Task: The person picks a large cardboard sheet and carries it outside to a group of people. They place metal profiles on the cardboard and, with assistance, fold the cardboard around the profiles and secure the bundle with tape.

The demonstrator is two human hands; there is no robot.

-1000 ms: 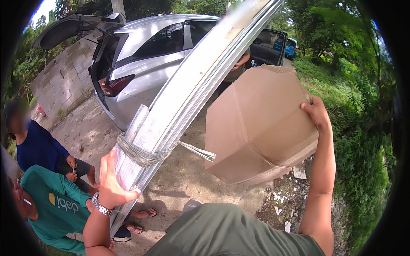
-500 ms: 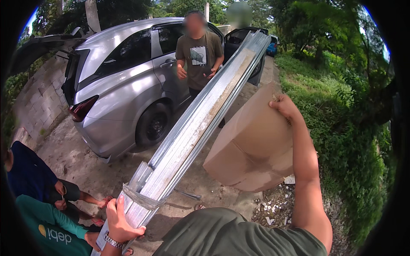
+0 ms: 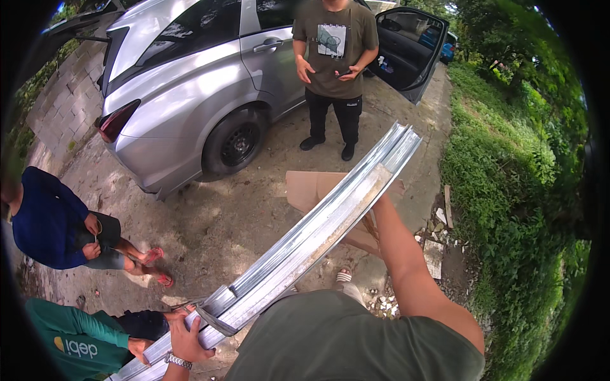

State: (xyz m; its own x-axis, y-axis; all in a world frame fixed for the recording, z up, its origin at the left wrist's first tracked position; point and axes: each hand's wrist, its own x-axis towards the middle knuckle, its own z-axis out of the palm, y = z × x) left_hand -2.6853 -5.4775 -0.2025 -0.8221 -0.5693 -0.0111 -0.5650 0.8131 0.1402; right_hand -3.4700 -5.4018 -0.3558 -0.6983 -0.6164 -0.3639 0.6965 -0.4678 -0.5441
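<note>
A long bundle of galvanized metal channels [image 3: 298,244] slants from the lower left to the upper right before me. A flat strip tie [image 3: 216,322] wraps its near end. My left hand [image 3: 187,344], wearing a metal watch, is closed round the bundle just below that tie. My right forearm [image 3: 403,244] reaches beneath the far part of the bundle, where the hand is hidden. Behind the bundle, a brown cardboard sheet [image 3: 311,189] shows beside that arm. A co-worker in a green shirt [image 3: 79,340] has a hand [image 3: 138,349] at the bundle's near end.
A silver car [image 3: 190,101] stands ahead on the left, its front door [image 3: 413,54] swung open. One person in a brown shirt [image 3: 333,47] is beside it; another in dark blue [image 3: 47,219] stands at left. Rubble [image 3: 387,305] and green plants [image 3: 508,190] line the right.
The bundle's far end has come down. My right hand has moved down and left with the cardboard, going out of sight behind the bundle. My left hand keeps its hold.
</note>
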